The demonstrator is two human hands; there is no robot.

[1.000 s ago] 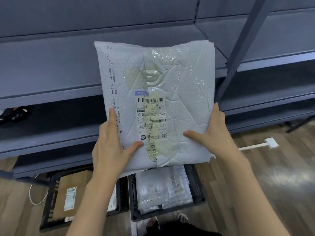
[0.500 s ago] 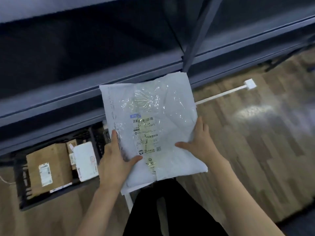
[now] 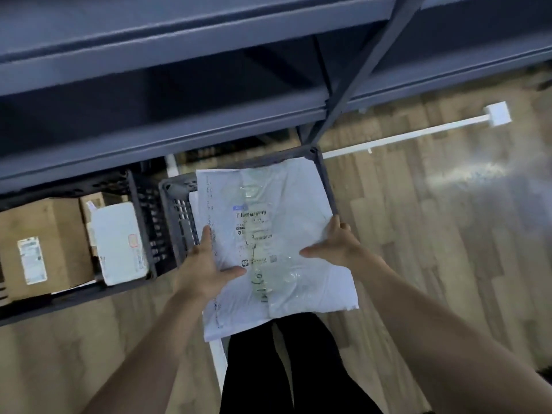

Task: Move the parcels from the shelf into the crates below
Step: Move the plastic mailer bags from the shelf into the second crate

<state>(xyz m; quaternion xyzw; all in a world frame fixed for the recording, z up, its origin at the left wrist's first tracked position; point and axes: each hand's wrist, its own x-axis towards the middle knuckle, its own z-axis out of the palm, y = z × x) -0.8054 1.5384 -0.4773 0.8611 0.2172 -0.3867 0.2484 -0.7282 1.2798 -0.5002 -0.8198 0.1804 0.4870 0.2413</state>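
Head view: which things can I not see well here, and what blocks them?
- Right crate: its inside is hidden by the mailer.
- Label on the mailer: the text is too small and blurred to read.
- Left hand and right hand grip the mailer; the fingers under it are hidden.
- Left crate: its left part is cut off by the frame edge, its far side hidden by the shelf.

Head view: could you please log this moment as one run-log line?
white padded mailer parcel | held by left hand, right hand | above right dark plastic crate | not released
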